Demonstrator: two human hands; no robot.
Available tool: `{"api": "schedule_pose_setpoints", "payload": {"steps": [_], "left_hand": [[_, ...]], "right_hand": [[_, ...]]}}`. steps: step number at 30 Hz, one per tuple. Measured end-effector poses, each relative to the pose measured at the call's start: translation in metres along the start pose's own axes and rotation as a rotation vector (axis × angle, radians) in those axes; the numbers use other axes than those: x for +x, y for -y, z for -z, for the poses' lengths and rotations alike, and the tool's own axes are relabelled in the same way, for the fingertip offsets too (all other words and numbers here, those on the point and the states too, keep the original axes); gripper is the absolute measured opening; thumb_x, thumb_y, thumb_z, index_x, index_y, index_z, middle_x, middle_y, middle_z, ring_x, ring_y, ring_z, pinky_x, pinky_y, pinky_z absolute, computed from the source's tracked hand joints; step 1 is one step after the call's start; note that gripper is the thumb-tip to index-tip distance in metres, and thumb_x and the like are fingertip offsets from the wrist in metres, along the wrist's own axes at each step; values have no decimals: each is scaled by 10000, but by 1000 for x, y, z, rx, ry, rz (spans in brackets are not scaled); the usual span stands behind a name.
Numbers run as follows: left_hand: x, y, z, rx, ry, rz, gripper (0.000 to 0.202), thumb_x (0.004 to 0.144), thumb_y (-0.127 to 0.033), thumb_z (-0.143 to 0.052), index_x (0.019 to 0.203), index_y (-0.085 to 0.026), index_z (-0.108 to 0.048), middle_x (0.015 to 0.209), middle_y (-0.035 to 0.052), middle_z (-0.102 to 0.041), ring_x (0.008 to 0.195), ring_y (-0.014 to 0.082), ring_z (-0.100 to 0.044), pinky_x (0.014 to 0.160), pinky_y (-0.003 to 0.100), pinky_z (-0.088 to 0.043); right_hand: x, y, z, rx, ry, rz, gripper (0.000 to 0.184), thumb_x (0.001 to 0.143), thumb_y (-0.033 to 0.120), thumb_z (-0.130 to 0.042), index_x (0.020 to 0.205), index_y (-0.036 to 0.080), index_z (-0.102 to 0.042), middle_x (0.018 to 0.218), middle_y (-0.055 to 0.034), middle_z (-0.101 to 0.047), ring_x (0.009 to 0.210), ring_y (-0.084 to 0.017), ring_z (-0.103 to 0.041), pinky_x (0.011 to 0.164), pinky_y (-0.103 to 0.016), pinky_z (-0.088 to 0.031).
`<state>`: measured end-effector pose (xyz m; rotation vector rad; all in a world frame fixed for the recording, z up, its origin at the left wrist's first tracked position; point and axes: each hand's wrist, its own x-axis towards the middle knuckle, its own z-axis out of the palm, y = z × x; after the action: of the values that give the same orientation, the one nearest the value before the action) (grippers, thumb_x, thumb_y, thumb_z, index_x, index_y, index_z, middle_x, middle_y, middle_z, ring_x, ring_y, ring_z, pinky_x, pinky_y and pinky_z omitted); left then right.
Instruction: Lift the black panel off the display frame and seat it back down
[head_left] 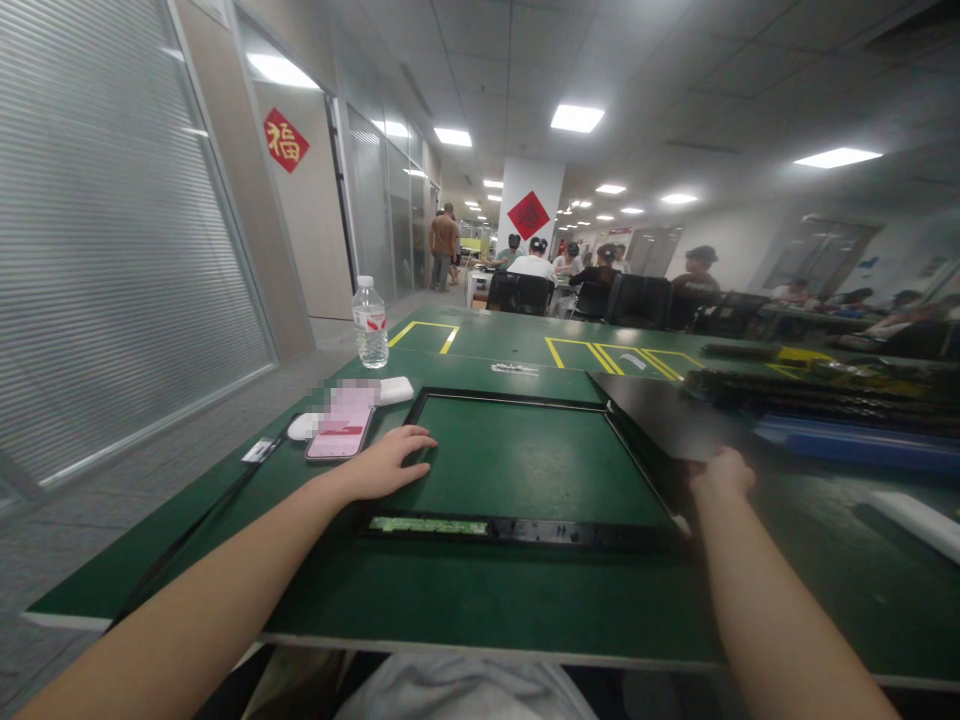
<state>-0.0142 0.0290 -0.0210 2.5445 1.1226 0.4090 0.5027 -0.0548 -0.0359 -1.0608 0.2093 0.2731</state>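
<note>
A black rectangular frame (pixel 517 528) lies flat on the green table (pixel 465 590), with a green circuit strip along its near bar. My left hand (pixel 390 462) rests on the frame's left side, fingers stretched flat and open. My right hand (pixel 721 472) is closed on the near edge of a dark flat panel (pixel 660 415), which is lifted and tilted above the frame's right side.
A pink phone (pixel 341 432), a white device (pixel 394 390) and a water bottle (pixel 370 322) sit at the left. A black cable (pixel 202 520) runs along the left edge. Trays of dark parts (pixel 810 395) and a blue tray (pixel 855 445) stand at the right. People sit at far tables.
</note>
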Motion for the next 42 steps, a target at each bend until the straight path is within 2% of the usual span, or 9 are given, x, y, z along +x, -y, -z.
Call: {"api": "schedule_pose_setpoints", "payload": {"steps": [3, 6, 12, 17, 20, 29, 34, 38, 42], "left_hand": [[0, 2, 0, -8, -4, -3, 541, 852, -506, -526, 1280, -198, -649, 1434, 144, -548, 1345, 326, -488, 1139, 470, -372], [-1, 2, 0, -19, -5, -4, 533, 849, -513, -531, 1270, -208, -650, 1432, 138, -551, 1342, 327, -490, 1131, 475, -382], [0, -1, -2, -30, -29, -12, 551, 859, -532, -521, 1277, -196, -648, 1402, 158, -565, 1324, 341, -501, 1124, 484, -381], [1, -3, -5, -33, -76, 8, 555, 873, -557, -500, 1264, -192, -649, 1383, 161, -573, 1332, 345, -485, 1130, 494, -366], [1, -3, -6, -18, -78, 25, 592, 879, -546, -492, 1317, -163, -600, 1410, 176, -551, 1340, 339, -477, 1139, 484, -352], [5, -1, -12, -2, -130, 37, 607, 863, -519, -507, 1337, -142, -546, 1423, 197, -553, 1339, 347, -483, 1132, 513, -352], [6, -2, -12, 12, -126, 47, 618, 864, -526, -497, 1346, -140, -540, 1427, 198, -552, 1349, 347, -477, 1135, 510, -350], [5, -2, -10, -10, -115, 56, 660, 857, -554, -496, 1349, -118, -543, 1429, 207, -548, 1354, 351, -475, 1142, 498, -346], [4, -1, -8, -46, -118, 54, 643, 843, -560, -519, 1335, -147, -564, 1414, 186, -572, 1339, 348, -495, 1132, 499, -366]], "right_hand": [[11, -4, 2, -13, 32, -56, 365, 735, 42, -537, 1064, 190, -593, 1076, -39, -664, 831, -149, -690, 695, -322, -627], [21, -6, 4, 4, 149, -126, 409, 748, 32, -492, 1112, 198, -578, 1043, -37, -677, 812, -152, -692, 744, -380, -627], [23, -4, 4, 22, 223, -197, 435, 768, 17, -418, 1132, 198, -572, 982, -27, -688, 753, -127, -682, 721, -348, -620], [19, -2, 5, -25, 207, -211, 435, 769, 29, -426, 1140, 205, -570, 965, -30, -690, 712, -136, -669, 673, -338, -616], [19, -1, 4, -34, 181, -217, 446, 765, 21, -436, 1148, 206, -571, 976, -27, -689, 696, -131, -662, 667, -333, -613], [11, 3, 3, 24, 136, -245, 387, 797, 21, -434, 1111, 196, -577, 970, -23, -685, 697, -117, -669, 594, -286, -601], [9, 4, 4, 13, 158, -253, 385, 786, 14, -421, 1091, 193, -573, 962, -23, -680, 704, -117, -670, 592, -276, -601], [9, 4, 4, 13, 173, -261, 363, 762, 6, -432, 1044, 194, -562, 916, -8, -663, 683, -117, -654, 603, -288, -609], [9, 3, 4, -56, 167, -255, 323, 720, -15, -459, 956, 192, -538, 872, 6, -635, 627, -107, -613, 574, -267, -603]]}}
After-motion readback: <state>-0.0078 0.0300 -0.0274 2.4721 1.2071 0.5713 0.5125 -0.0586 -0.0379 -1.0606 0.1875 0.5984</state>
